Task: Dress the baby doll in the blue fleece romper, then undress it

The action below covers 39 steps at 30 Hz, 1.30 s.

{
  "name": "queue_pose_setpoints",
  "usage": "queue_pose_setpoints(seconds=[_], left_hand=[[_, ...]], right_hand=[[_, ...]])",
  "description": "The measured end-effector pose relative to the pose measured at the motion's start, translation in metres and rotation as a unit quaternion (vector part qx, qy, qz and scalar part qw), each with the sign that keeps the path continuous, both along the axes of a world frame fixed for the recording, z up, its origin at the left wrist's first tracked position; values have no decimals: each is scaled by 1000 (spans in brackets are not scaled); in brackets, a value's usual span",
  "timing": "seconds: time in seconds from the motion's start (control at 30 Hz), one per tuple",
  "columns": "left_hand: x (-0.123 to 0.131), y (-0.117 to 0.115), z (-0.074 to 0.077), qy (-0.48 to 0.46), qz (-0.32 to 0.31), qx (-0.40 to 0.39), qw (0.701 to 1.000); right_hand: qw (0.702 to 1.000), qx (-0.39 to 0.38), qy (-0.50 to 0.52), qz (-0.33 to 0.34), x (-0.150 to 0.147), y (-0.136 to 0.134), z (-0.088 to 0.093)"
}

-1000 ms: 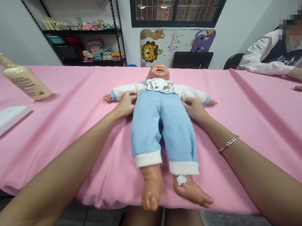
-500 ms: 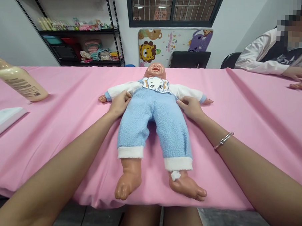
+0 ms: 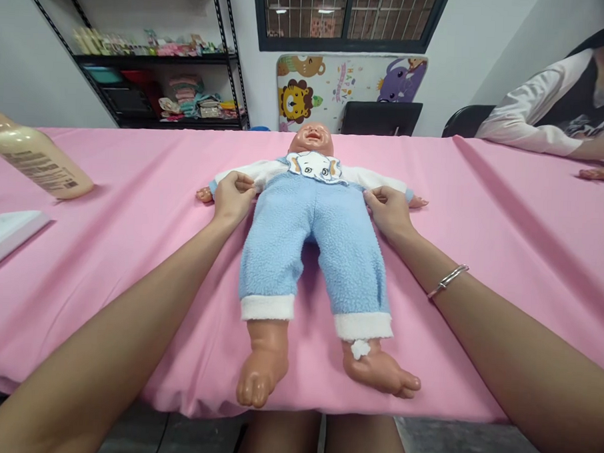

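Flanking doll [image 3: 310, 203] — left hand [image 3: 233, 198] at sleeve [image 3: 265, 171], right hand [image 3: 391, 212] at trousers [image 3: 351, 255]

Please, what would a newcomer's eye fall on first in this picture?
Probably the blue-clad doll, lying face-up on the pink cloth mid-picture, with the left hand and the right hand at its sides. After that, perhaps the cream-coloured bottle at the picture's left edge.

The worktop [image 3: 505, 262] before me wears a pink cloth [image 3: 188, 315], bunched along its near edge. A doll [image 3: 310, 200] lies face up mid-cloth, feet close to that edge. Leftward are a pump bottle [image 3: 42, 162] and a flat white object [image 3: 8, 237]; far right rests someone's pale sleeve [image 3: 533, 135].
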<state>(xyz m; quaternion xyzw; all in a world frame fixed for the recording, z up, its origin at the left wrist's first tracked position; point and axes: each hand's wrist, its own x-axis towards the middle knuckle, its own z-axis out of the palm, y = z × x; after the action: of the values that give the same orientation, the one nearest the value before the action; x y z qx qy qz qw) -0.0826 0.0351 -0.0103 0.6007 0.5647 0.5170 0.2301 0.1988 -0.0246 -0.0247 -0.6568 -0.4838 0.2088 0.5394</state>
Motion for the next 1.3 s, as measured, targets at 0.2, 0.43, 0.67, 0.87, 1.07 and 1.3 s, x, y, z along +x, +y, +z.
queue_pose_setpoints(seconds=[0.2, 0.43, 0.67, 0.87, 1.07, 1.3], left_hand=[[2, -2, 3, -10, -5, 11, 1000], [2, -3, 3, 17, -6, 10, 1000], [2, -7, 6, 42, 1, 3, 999], [3, -8, 6, 55, 10, 3, 998], [5, -8, 7, 59, 20, -5, 998], [7, -9, 8, 61, 23, -10, 998]], right_hand=[[1000, 12, -18, -6, 7, 6, -8], [997, 28, 75, -18, 16, 15, -17], [998, 24, 52, -7, 13, 9, -13], [999, 17, 31, -1, 14, 8, -13], [999, 11, 31, 2, 15, 8, -14], [1000, 10, -13, 16, 15, 8, -13]])
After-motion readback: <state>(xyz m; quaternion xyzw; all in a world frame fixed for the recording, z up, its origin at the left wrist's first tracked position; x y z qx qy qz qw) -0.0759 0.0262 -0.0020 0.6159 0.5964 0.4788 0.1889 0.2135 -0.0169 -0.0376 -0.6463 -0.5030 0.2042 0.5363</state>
